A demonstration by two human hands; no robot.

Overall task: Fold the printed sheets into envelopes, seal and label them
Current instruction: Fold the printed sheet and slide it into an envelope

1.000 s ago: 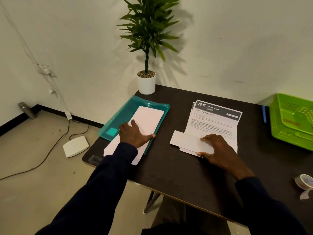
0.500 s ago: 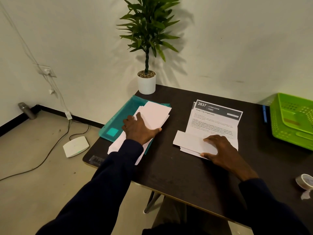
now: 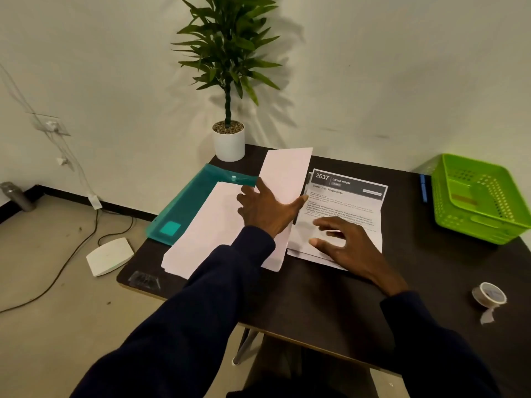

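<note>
Left hand [image 3: 265, 209]: fingers spread, gripping a white envelope [image 3: 284, 179] lifted just left of the printed sheet [image 3: 344, 208]
Right hand [image 3: 349, 248]: fingers splayed, resting on the sheet's lower half
Envelope stack [image 3: 207, 234]: left of the sheet, on the teal folder [image 3: 184, 208]

Off-white wall [image 3: 373, 67], grey concrete floor [image 3: 43, 326] (cables trailing), dark table [image 3: 330, 305], potted plant [image 3: 228, 81].

Left hand [image 3: 267, 211] raised, right hand [image 3: 349, 248] spread flat.

You are wearing dark navy long sleeves.
Your left hand [image 3: 265, 209] and right hand [image 3: 349, 248] are showing bare, the cuffs ending at both wrists.
</note>
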